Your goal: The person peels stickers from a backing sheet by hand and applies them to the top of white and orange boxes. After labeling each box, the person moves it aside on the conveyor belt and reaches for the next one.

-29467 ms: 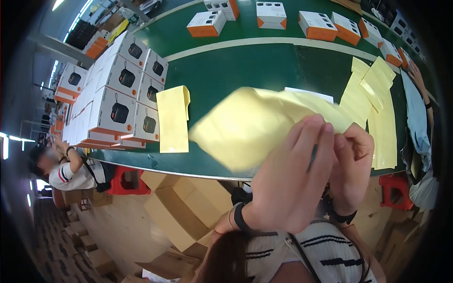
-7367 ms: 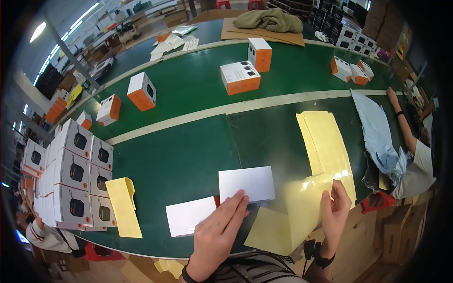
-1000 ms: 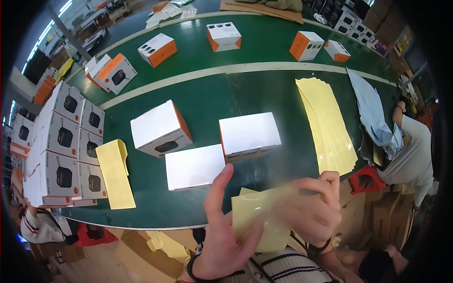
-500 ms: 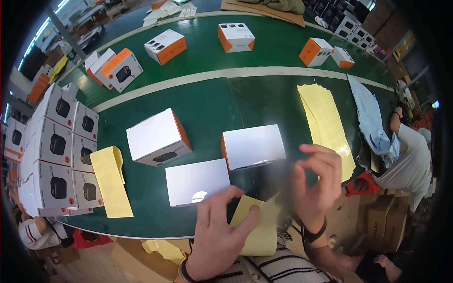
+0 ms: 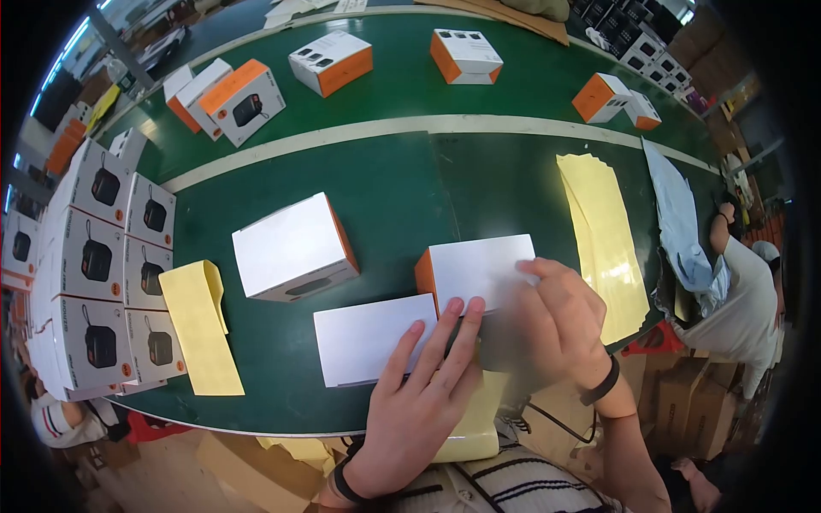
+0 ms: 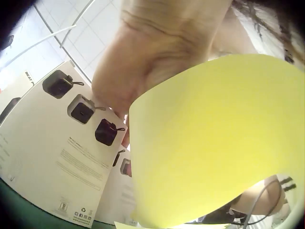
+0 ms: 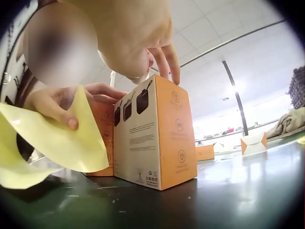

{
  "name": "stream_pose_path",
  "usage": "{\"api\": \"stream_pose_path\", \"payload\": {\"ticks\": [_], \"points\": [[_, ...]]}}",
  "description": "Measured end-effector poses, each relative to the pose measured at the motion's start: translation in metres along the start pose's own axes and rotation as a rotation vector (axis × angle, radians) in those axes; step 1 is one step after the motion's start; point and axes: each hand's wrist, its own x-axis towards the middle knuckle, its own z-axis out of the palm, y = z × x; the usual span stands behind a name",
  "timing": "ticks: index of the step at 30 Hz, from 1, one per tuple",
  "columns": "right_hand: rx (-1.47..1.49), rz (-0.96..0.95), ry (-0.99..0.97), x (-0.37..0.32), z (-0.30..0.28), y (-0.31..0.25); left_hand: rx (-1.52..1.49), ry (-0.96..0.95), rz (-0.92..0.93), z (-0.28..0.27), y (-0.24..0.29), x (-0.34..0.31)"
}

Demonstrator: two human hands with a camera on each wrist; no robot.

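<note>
My left hand (image 5: 419, 402) rests extended fingers on the front white box (image 5: 374, 340) and the edge of the right white box (image 5: 483, 267). In the right wrist view, the left hand's thumb holds a yellow sheet (image 7: 71, 138) against the hand; the sheet (image 6: 214, 138) bulges broadly beside the palm in the left wrist view. My right hand (image 5: 560, 321), partly blurred, has its fingertips at the right box's top. In the right wrist view, its fingers (image 7: 170, 64) reach over this box (image 7: 157, 133). A third box (image 5: 295, 248) stands behind the front one.
Stacked speaker boxes (image 5: 94, 256) and a folded yellow sheet (image 5: 201, 329) lie at the left. Yellow sheets (image 5: 603, 248) and a pale blue bag (image 5: 684, 222) are at the right. More boxes stand beyond the light strip (image 5: 376, 128). A person (image 5: 735, 291) is at the far right.
My left fingers have moved from the yellow sheet onto the boxes while the thumb stays at the sheet. My right hand has left the sheet and reached the right box. Boxes beyond the strip have shifted rightward.
</note>
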Motion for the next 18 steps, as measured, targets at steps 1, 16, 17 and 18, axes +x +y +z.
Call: {"api": "stream_pose_path", "payload": {"ticks": [1,16,17,18], "points": [[0.002,-0.023,-0.031,0.001,-0.002,0.000,0.002,-0.001,-0.001,0.001,-0.001,-0.001],[0.007,-0.135,-0.101,-0.014,-0.010,-0.003,0.012,0.010,0.022,0.003,-0.001,-0.003],[0.006,-0.133,-0.099,-0.016,-0.010,-0.004,0.008,0.009,0.020,0.003,-0.001,-0.003],[0.016,-0.124,-0.093,-0.017,-0.010,-0.004,0.004,0.009,0.018,0.003,-0.001,-0.003]]}}
